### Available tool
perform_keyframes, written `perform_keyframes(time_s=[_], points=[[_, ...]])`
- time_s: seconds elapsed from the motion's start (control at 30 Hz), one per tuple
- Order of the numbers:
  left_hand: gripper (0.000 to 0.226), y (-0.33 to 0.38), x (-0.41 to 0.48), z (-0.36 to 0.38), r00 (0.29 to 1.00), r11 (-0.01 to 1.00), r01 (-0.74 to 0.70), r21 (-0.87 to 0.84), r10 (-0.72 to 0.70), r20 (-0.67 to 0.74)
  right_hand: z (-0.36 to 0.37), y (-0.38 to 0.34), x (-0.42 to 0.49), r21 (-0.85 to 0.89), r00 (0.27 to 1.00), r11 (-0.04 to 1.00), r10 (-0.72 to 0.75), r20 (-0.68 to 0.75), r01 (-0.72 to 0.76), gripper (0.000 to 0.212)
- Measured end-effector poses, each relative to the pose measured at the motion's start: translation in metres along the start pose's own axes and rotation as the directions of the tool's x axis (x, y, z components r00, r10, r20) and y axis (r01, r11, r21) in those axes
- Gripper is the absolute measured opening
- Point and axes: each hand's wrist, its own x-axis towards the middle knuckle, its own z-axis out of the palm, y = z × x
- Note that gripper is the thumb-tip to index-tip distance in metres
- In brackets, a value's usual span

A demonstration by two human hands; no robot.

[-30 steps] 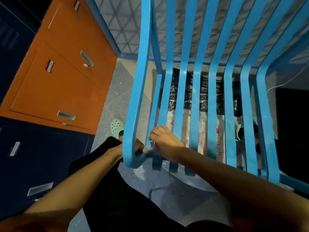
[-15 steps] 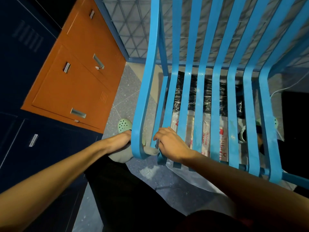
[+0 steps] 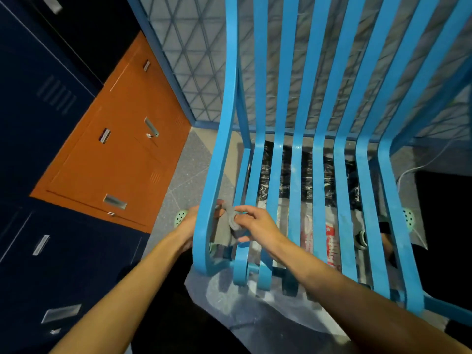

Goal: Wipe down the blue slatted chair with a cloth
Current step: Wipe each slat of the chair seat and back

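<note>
Chair: we see the blue slatted chair (image 3: 319, 175) from above, close in front of us, standing on the grey speckled floor (image 3: 184, 169).
Cloth: the grey cloth (image 3: 229, 221) is near the front left corner of the seat. It passes through the gap between the outer slat (image 3: 217, 175) and the slat next to it.
Right hand: the right hand (image 3: 258, 226) lies over the seat slats, and its fingers (image 3: 245, 208) pinch the cloth.
Left hand: the left hand (image 3: 187, 223) is on the outside of the outer slat, which hides most of it. We cannot tell if its fingers hold the cloth.
Writing under the seat: a plastic bag (image 3: 329, 241) with red print shows between the slats. The slats cut the print and we cannot read it.
Locker labels: the orange locker (image 3: 109, 162) has a small name plate (image 3: 104, 135), and the navy locker (image 3: 76, 264) has a pale label strip (image 3: 40, 244). Any text on them is too small for us to read.
Shoe: one pale green shoe (image 3: 180, 217) with holes shows beside the left hand.
Behind the chair: a panel (image 3: 194, 60) with a triangle pattern in a blue frame.
</note>
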Motion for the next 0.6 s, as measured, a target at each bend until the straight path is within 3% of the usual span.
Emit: perform_keyframes(time_s=[0.2, 0.3, 0.37, 0.47, 0.6], points=[[0.018, -0.011, 0.025, 0.003, 0.994, 0.992, 0.112, -0.056, -0.112, -0.011, -0.018, -0.01, 0.026, -0.18, 0.999, 0.983, 0.05, 0.022, -0.045, 0.029], [0.021, -0.005, 0.037, -0.011, 0.993, 0.992, 0.118, 0.053, -0.116, -0.038, -0.031, -0.019, 0.04, -0.217, 0.999, 0.976, -0.005, -0.05, -0.006, 0.02], [0.022, 0.004, 0.044, -0.015, 0.995, 0.995, 0.102, 0.016, -0.102, 0.007, -0.039, -0.023, 0.051, -0.207, 0.994, 0.978, -0.021, -0.11, -0.002, 0.021], [0.035, 0.022, 0.059, 0.002, 0.979, 0.995, 0.034, -0.098, -0.013, 0.202, -0.043, -0.031, 0.07, -0.175, 0.988, 0.984, -0.048, -0.143, 0.023, 0.024], [0.048, 0.015, 0.113, 0.009, 0.979, 0.991, -0.131, -0.022, 0.133, 0.154, -0.045, -0.039, 0.099, -0.076, 0.996, 0.997, -0.021, -0.091, 0.014, 0.018]])
